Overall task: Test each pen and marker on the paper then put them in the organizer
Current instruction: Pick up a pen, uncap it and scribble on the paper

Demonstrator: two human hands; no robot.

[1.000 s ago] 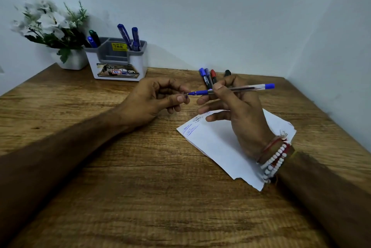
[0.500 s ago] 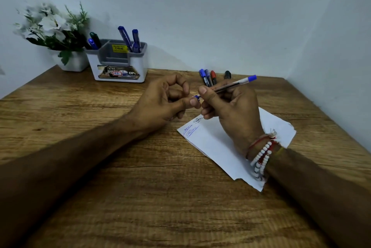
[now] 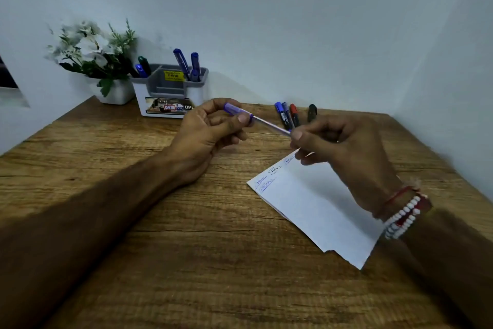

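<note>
Here, in the head view, the left hand (image 3: 205, 131) pinches the blue-capped end of the ballpoint pen (image 3: 269, 124). The right hand (image 3: 346, 152) pinches the other end of its clear barrel. The pen is held above the wooden table (image 3: 186, 248), between the organizer (image 3: 170, 94) and the scribbled paper (image 3: 314, 203).

The scene is lit dimly and evenly, and a cool blue-grey cast is laid over the walls (image 3: 293, 22). Soft shadows are thrown rightward from the organizer (image 3: 170, 91) onto the wall, and beneath the left hand (image 3: 208, 128) and right hand (image 3: 344, 147) onto the surface (image 3: 213, 262) and paper (image 3: 320, 208). The forearms (image 3: 66, 235) are sunk in darkness. The pen (image 3: 266, 122) is slightly smeared, the flowers (image 3: 90, 48) are rendered soft, and the surface edges are bowed by wide-angle distortion.
</note>
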